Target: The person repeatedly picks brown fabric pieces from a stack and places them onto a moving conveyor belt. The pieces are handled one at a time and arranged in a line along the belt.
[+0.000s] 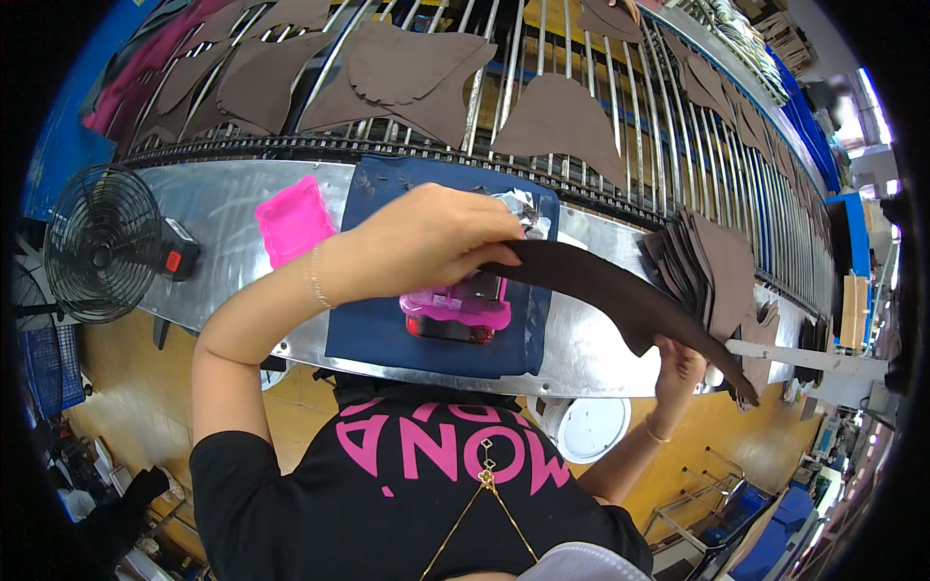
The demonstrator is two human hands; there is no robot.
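Note:
A dark brown, leather-like cut piece [620, 289] stretches between my two hands above the metal table, bowed and seen nearly edge-on. My left hand [441, 237] reaches across and pinches its left end between thumb and fingers. At the far right end, my right hand [681, 366] grips the lower edge, its fingers partly hidden by the piece. Below my left hand, a pink tray [455, 308] with a black and red object [450, 330] under its near edge rests on a dark blue mat [373, 339]. My left hand and forearm cover part of the tray.
Brown cut pieces [562, 116] lie along the roller conveyor [475, 87] beyond the table. To the right stands a stack of brown pieces [712, 261], near a white bar [804, 358]. Leftward are a pink tray [294, 223] and a black fan [102, 242]. Another person's hand [630, 8] shows at the top.

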